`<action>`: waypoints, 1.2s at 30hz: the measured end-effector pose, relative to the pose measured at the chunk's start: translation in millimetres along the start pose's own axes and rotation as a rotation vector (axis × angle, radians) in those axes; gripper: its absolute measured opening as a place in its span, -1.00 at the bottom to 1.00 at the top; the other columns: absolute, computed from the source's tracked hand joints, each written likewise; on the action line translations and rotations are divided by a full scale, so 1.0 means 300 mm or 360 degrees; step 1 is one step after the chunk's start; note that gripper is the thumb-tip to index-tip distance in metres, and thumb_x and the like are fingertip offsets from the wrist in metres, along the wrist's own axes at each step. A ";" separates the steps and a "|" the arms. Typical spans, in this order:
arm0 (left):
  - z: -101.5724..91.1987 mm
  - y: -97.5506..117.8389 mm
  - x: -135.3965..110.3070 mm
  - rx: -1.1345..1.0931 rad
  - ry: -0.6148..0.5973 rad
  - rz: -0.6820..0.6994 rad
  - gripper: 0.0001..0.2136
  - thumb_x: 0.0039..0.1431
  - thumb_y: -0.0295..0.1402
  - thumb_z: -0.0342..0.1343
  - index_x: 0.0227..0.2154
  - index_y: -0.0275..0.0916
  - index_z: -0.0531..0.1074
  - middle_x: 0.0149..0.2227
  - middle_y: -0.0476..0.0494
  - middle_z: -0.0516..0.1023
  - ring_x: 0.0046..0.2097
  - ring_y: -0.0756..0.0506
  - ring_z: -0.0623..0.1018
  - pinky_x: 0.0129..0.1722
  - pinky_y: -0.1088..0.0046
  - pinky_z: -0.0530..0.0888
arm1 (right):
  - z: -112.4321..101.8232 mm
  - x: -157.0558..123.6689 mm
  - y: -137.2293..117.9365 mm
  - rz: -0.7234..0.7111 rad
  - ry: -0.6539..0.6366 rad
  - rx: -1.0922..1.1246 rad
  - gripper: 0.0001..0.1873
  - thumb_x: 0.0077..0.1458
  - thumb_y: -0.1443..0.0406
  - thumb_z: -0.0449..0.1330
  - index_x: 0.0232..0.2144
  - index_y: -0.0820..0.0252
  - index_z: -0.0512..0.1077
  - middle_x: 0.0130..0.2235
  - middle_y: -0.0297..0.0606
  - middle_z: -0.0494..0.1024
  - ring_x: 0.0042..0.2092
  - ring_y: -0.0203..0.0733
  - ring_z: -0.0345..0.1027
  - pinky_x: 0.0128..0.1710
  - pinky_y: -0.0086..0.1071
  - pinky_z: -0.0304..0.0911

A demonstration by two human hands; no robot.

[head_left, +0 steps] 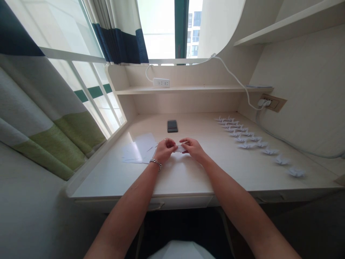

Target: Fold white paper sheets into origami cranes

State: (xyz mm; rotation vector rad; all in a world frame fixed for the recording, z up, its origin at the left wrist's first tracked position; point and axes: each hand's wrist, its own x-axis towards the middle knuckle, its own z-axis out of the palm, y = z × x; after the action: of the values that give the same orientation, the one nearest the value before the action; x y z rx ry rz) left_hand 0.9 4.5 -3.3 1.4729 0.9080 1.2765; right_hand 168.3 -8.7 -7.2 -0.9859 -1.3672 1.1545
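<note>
Both my hands meet over the middle of the desk with a small folded piece of white paper [180, 148] between them. My left hand [165, 150], with a chain bracelet at the wrist, pinches the paper's left end between thumb and fingers. From the other side, my right hand [193, 148] grips its right end, thumb and fingers closed. The paper's finer folds are too small to make out. Left of my left hand lie loose white paper sheets [138, 148], overlapping one another. Beyond my hands rests a small dark rectangular object [172, 126].
Two rows of folded white paper cranes [247, 145] run along the right side of the pale desk [107, 183]. A white power strip [161, 82] sits on the low back shelf. Its cable reaches a wall socket [273, 103] at right. Curtains [48, 115] hang at left.
</note>
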 end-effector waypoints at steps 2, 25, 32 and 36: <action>0.001 -0.001 0.000 -0.0011 -0.0010 -0.0023 -0.74 -0.25 -0.41 0.36 -0.50 -0.30 0.39 -0.54 0.02 0.47 -0.49 0.05 0.46 -0.45 0.52 0.41 | 0.001 0.000 0.000 -0.0029 0.0012 -0.0054 -0.69 -0.14 0.24 0.32 -0.29 0.24 0.45 -0.48 -0.32 0.53 -0.41 -0.26 0.42 -0.41 -0.38 0.35; 0.001 0.009 -0.002 0.0035 -0.0046 -0.0046 -0.74 -0.21 -0.47 0.31 -0.38 -0.32 0.44 -0.51 -0.04 0.54 -0.44 0.00 0.52 -0.36 0.47 0.43 | 0.003 0.008 -0.005 0.0000 0.0090 -0.0239 -0.86 -0.05 0.34 0.23 -0.37 0.21 0.38 -0.59 -0.40 0.44 -0.53 -0.29 0.36 -0.53 -0.43 0.34; 0.003 0.010 -0.001 0.0066 -0.0004 -0.0055 -0.79 -0.19 -0.49 0.28 -0.42 -0.32 0.43 -0.53 -0.03 0.52 -0.47 0.02 0.51 -0.42 0.49 0.43 | -0.006 0.009 0.000 -0.0021 0.0109 -0.0292 -0.84 -0.05 0.34 0.22 -0.33 0.21 0.41 -0.54 -0.36 0.47 -0.47 -0.28 0.38 -0.48 -0.42 0.34; 0.002 0.009 -0.003 0.0075 -0.0009 -0.0061 -0.78 -0.17 -0.48 0.28 -0.39 -0.32 0.43 -0.52 -0.04 0.53 -0.46 0.00 0.52 -0.41 0.47 0.45 | -0.008 0.008 0.007 -0.0061 0.0116 -0.0342 -0.82 -0.06 0.33 0.22 -0.32 0.22 0.42 -0.51 -0.34 0.49 -0.46 -0.29 0.36 -0.46 -0.43 0.29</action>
State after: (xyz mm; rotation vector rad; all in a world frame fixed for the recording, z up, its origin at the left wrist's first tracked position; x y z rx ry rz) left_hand 1.2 2.8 -0.9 1.4882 0.9640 1.2302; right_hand 170.2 -5.7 -8.7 -1.1382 -1.4664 0.9474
